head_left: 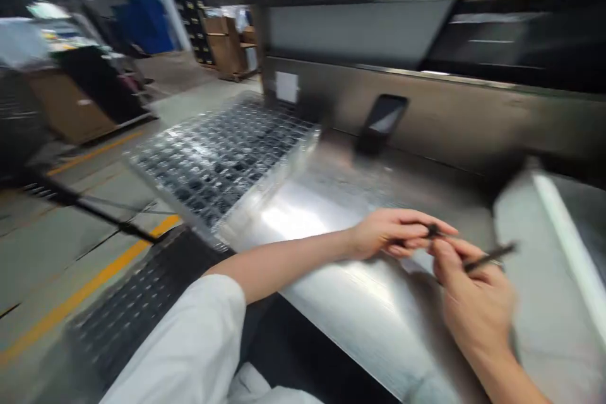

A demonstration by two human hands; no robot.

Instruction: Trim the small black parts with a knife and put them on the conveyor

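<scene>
Our left hand (395, 231) pinches a small dark part (432, 230); our right hand (468, 290) grips a thin tool (490, 257). Parts tray (222, 158) lies left on the counter (341, 303), phone (381, 121) behind.

Worktable (331, 303): brushed silver-grey steel with a bright white glare patch. Component tray (222, 158): clear plastic, grid of small dark cells. Second tray (142, 303): black grid. Sleeve (189, 353): white. Phone (383, 120): black. Floor line (89, 287): yellow on grey. Bin (144, 22): blue. Tool (487, 257): dark, slim.
</scene>
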